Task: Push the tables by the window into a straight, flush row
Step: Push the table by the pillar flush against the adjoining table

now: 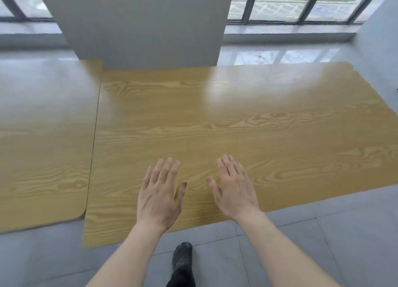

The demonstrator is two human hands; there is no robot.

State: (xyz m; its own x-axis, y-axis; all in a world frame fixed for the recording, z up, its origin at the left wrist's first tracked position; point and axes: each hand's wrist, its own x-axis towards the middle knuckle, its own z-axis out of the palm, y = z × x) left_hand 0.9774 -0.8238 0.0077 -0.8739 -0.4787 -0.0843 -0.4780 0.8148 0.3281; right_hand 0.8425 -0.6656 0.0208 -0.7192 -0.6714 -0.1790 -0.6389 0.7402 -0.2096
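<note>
Window-side wooden tables (237,118), seemingly flush; flat hands (159,198) above.

No text, label, brand, number or sign can be read anywhere here: the wood-grain bench (237,118) tops are plain, and the grey pillar (137,24), the floor tiles (323,243) and the window (280,4) carry no legible marking

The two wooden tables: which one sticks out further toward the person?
The right table, the one under both hands. Its near edge juts past the near edge of the left table, whose rounded corner sits further back.
</note>
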